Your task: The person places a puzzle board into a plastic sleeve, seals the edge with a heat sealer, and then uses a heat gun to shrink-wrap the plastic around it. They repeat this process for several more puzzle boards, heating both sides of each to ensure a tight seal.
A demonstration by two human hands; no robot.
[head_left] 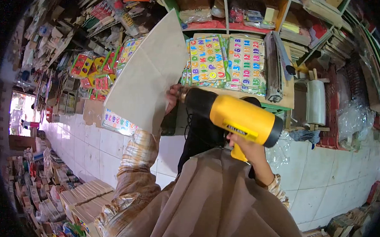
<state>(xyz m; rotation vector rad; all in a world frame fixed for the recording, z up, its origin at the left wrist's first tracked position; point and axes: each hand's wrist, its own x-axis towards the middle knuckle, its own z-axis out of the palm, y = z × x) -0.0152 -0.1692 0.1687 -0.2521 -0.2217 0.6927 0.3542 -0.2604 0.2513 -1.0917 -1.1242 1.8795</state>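
A yellow and black heat gun is gripped by its handle in my right hand. Its nozzle points left, close to my left hand. That hand is closed on the right edge of a large flat beige board, which is tilted up in front of me; part of the hand is hidden behind it. Beyond the gun, plastic-wrapped alphabet boards and number boards with colourful characters lie in stacks on the low table. Another number board shows partly from beneath the beige board.
A long metal sealer-like device stands at the table's right end. A roll of clear film sits farther right. Shelves with packed goods line the back. Stacked boards lie at lower left, above a white tiled floor.
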